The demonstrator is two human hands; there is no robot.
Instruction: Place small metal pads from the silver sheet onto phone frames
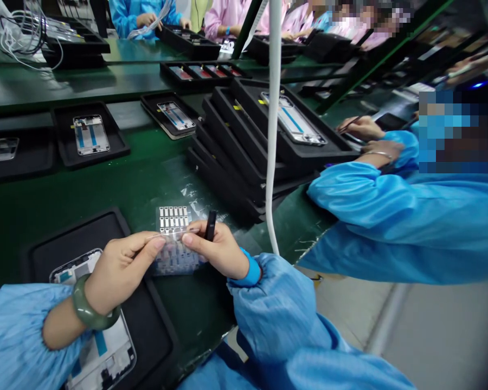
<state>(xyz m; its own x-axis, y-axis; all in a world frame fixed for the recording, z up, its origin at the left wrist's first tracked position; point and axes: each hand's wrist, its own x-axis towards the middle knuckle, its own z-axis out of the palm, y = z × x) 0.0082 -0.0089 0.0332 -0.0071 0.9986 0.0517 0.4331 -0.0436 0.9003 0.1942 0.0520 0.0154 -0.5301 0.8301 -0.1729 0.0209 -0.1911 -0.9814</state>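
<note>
A thin clear film (174,233) is stretched between two hands just right of the near tray (154,330); whether it is a separate strip or the bent edge of the label sheet (173,218) behind it, I cannot tell. That sheet, with rows of small pale pieces on it, also sits just right of the near tray, above the green counter (154,179). The left hand (132,265), reaching over the near tray, has its grip closed, thumb against forefinger, on one end of the film. The right hand (215,246), right of the near tray, pinches the other end just as closely and also carries a black pen-like tool (211,225) upright among its fingers. With that tool sharing the grip, the film could slip, or the tool could snag the sheet; pulling unevenly might crease the film or lift small pieces askew. In the near tray lies a phone frame (109,346), partly under the left wrist's green bangle (79,303), which might knock or scuff it if the forearm dips. Beyond the near tray and to its right, the tray stack (228,157) leans unevenly, so a bump from the co-worker's sleeve (361,206) beside it could make it slide.
</note>
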